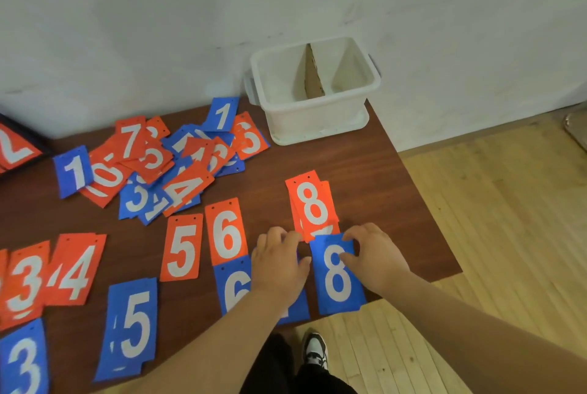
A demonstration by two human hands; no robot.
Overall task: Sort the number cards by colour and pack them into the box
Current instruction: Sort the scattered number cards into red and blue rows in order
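**Head view: the blue 8 is in your right hand**

The brown table (381,165) holds everything. The white box (317,120) stands far ahead of both your hands. The mixed pile (178,165) lies ahead to the left. The blue 8 card (336,279) points its long side away from you. Your right hand (378,254) is nearer and pinches its top edge. Your left hand (279,266) rests, fingers bent, on another blue card (298,309). You cannot tell if it grips.

Forearms bare to frame edge. left hand (279,266) and right hand (374,254) ungloved. Black trousers (279,368), probably loose cut. One white sneaker (315,350), black panels.
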